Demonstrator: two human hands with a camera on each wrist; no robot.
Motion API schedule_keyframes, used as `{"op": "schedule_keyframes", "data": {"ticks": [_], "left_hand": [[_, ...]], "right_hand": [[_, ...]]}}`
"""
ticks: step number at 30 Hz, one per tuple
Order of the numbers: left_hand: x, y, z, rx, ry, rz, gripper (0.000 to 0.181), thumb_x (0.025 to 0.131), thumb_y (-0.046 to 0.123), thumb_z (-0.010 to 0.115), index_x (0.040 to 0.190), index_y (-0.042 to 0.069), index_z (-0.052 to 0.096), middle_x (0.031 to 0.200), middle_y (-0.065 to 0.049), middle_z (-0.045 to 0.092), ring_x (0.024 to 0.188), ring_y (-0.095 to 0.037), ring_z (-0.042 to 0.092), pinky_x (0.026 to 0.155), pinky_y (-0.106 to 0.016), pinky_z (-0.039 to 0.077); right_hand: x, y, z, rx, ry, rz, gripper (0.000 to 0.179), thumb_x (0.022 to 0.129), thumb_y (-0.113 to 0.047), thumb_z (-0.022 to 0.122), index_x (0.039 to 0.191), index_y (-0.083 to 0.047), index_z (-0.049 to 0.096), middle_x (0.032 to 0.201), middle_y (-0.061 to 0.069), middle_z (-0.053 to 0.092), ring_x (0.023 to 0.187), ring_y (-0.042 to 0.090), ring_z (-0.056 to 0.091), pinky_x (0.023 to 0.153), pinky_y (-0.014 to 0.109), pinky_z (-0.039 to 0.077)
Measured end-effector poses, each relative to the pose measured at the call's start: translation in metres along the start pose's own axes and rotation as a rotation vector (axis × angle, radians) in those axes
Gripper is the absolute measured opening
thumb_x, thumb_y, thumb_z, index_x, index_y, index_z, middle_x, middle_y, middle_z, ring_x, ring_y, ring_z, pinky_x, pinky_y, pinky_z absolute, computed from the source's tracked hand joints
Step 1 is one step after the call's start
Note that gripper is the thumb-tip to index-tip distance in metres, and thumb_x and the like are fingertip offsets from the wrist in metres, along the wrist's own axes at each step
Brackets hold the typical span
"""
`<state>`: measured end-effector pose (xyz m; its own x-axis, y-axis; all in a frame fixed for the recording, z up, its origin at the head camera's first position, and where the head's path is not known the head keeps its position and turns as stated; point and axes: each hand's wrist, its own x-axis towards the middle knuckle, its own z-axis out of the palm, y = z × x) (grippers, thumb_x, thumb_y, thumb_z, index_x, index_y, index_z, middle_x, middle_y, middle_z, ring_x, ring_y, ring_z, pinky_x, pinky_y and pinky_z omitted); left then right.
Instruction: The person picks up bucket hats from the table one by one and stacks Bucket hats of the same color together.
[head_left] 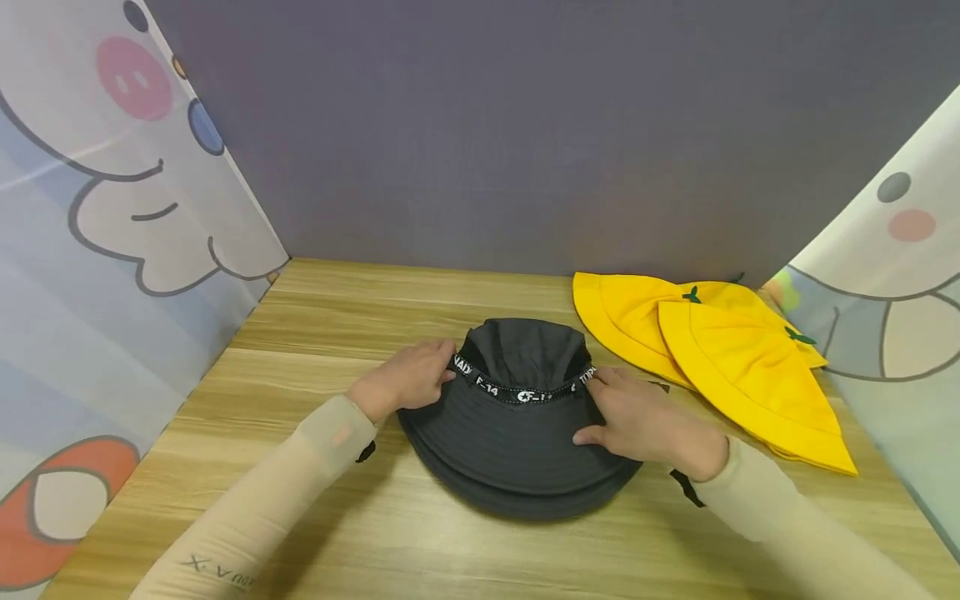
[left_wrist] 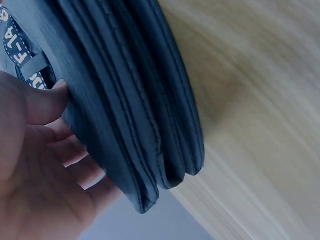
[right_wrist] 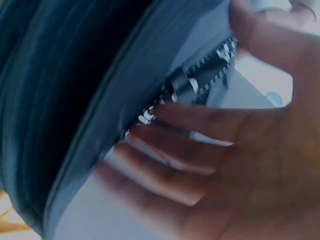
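A dark grey bucket hat [head_left: 517, 446] with a lettered black band lies mid-table, its crown toward the back. Another brim shows under its front edge, and the left wrist view has several brim layers [left_wrist: 115, 95] one over another. At the left side, my left hand [head_left: 408, 379] grips the hat, thumb on the upper brim by the band and fingers beneath the edge. My right hand [head_left: 648, 421] is at the opposite side, fingertips touching the band. In the right wrist view its fingers [right_wrist: 200, 150] are blurred but extended, thumb spread away.
Several yellow hats [head_left: 750, 358] with green sprout tips lie overlapped at the back right, close to my right hand. A grey panel [head_left: 480, 142] closes off the table's back. Cartoon-printed cloths [head_left: 82, 233] stand along both sides. Wooden tabletop [head_left: 300, 333] surrounds the dark hats.
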<state>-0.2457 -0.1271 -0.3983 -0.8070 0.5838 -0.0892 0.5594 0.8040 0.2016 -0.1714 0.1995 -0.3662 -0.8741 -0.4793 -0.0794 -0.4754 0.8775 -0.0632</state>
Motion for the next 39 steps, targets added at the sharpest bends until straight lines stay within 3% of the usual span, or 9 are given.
{"op": "schedule_keyframes", "data": {"ticks": [4,9,12,16,19,25,30,35,39], "left_hand": [[-0.004,0.009,-0.004,0.092,-0.026,-0.054,0.037,0.108,0.022,0.05,0.136,-0.001,0.052,0.129,-0.019,0.061,0.12,-0.038,0.059,0.1,-0.051,0.048],[-0.019,0.039,-0.017,0.274,0.027,-0.142,0.049,0.107,0.036,0.05,0.142,0.001,0.054,0.138,-0.015,0.055,0.131,-0.037,0.047,0.111,-0.059,0.034],[-0.027,0.061,-0.023,0.276,0.06,-0.172,0.07,0.1,0.056,0.055,0.144,0.001,0.053,0.142,-0.016,0.052,0.132,-0.041,0.045,0.109,-0.063,0.034],[-0.03,0.082,-0.018,0.158,-0.051,-0.223,0.112,0.082,0.082,0.059,0.156,0.001,0.036,0.157,-0.022,0.036,0.137,-0.048,0.04,0.103,-0.066,0.04],[-0.024,0.087,-0.007,0.129,-0.152,-0.283,0.127,0.073,0.088,0.062,0.16,0.003,0.026,0.162,-0.022,0.027,0.141,-0.046,0.036,0.097,-0.064,0.046],[-0.012,0.087,0.008,0.208,-0.212,-0.321,0.132,0.068,0.089,0.065,0.161,0.005,0.024,0.162,-0.022,0.024,0.143,-0.045,0.032,0.095,-0.064,0.049],[-0.011,0.087,0.009,0.243,-0.231,-0.337,0.133,0.068,0.09,0.063,0.162,0.005,0.022,0.163,-0.023,0.022,0.145,-0.047,0.029,0.096,-0.066,0.047],[-0.015,0.088,0.003,0.233,-0.233,-0.391,0.125,0.074,0.083,0.065,0.162,0.005,0.021,0.164,-0.024,0.021,0.147,-0.049,0.028,0.097,-0.066,0.046],[-0.017,0.097,-0.002,0.199,-0.198,-0.387,0.112,0.083,0.079,0.059,0.162,0.008,0.022,0.159,-0.028,0.029,0.141,-0.052,0.036,0.092,-0.064,0.05]], "right_hand": [[0.004,-0.004,0.012,0.056,-0.082,0.061,0.097,0.084,-0.057,0.077,0.143,0.013,0.046,0.149,0.032,0.041,0.136,0.05,0.04,0.107,0.062,0.038],[0.005,-0.001,0.024,0.065,-0.066,0.067,0.096,0.083,-0.053,0.08,0.143,0.014,0.045,0.149,0.031,0.04,0.136,0.051,0.04,0.107,0.061,0.039],[0.005,-0.001,0.025,0.055,-0.058,0.063,0.094,0.084,-0.052,0.08,0.141,0.014,0.046,0.145,0.03,0.043,0.134,0.05,0.042,0.106,0.061,0.04],[0.005,-0.003,0.024,0.049,-0.068,0.077,0.093,0.085,-0.052,0.079,0.142,0.013,0.045,0.146,0.03,0.042,0.135,0.049,0.042,0.106,0.061,0.04],[0.005,-0.004,0.024,0.047,-0.064,0.083,0.094,0.084,-0.053,0.079,0.143,0.012,0.045,0.147,0.029,0.042,0.135,0.048,0.042,0.103,0.061,0.042],[0.003,-0.003,0.027,0.016,-0.017,0.079,0.09,0.081,-0.055,0.081,0.137,0.009,0.05,0.136,0.023,0.049,0.13,0.043,0.048,0.092,0.059,0.05],[0.006,-0.004,0.028,0.022,-0.019,0.088,0.092,0.081,-0.055,0.08,0.14,0.009,0.048,0.141,0.024,0.047,0.132,0.044,0.047,0.094,0.06,0.049],[0.014,-0.007,0.03,0.03,-0.015,0.075,0.094,0.083,-0.055,0.079,0.143,0.01,0.047,0.147,0.025,0.044,0.134,0.046,0.044,0.099,0.062,0.045],[0.026,-0.012,0.029,0.011,-0.02,0.086,0.093,0.081,-0.055,0.08,0.14,0.01,0.049,0.142,0.024,0.046,0.131,0.045,0.046,0.1,0.061,0.045]]}}
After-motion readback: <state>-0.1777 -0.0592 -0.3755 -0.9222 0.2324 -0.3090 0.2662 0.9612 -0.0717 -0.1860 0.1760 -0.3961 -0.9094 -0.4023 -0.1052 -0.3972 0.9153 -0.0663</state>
